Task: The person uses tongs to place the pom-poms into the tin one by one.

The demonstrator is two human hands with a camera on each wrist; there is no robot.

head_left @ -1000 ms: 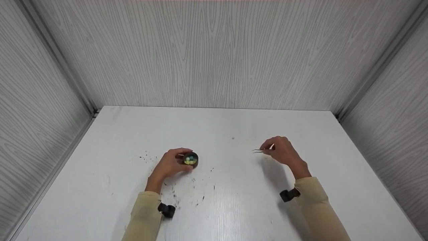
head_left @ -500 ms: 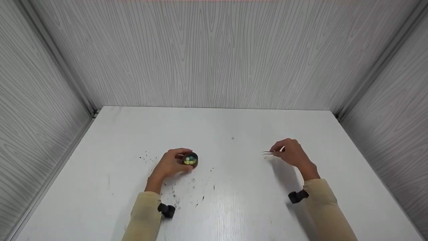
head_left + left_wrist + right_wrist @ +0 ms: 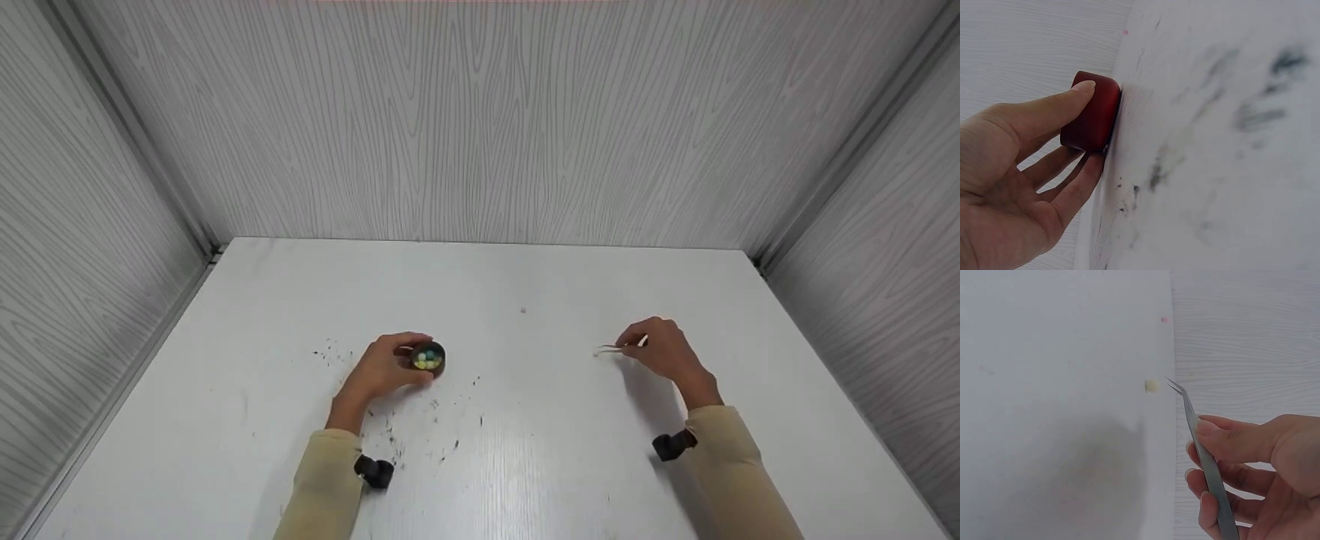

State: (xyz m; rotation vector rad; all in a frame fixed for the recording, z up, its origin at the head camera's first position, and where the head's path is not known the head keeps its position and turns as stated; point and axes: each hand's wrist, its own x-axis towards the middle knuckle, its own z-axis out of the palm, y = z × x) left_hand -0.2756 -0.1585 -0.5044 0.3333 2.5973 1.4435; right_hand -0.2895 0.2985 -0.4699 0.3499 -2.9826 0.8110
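My left hand grips a small round pot, dark red on its outside, between thumb and fingers. In the head view several small green, white and yellow balls show inside it. My right hand pinches metal tweezers with bent, pointed tips that stand slightly apart with nothing between them. Close by those tips lies a small cream-coloured ball on the white table. Farther off, a tiny pink bead sits on the table.
Dark specks and smudges mark the white table around the left forearm. Wood-grain panels stand behind the table and along both sides. Each sleeve bears a black wrist camera.
My right hand has moved to the right and a little nearer with the tweezers, whose tips are now beside the cream ball. The left hand and pot have stayed in place.
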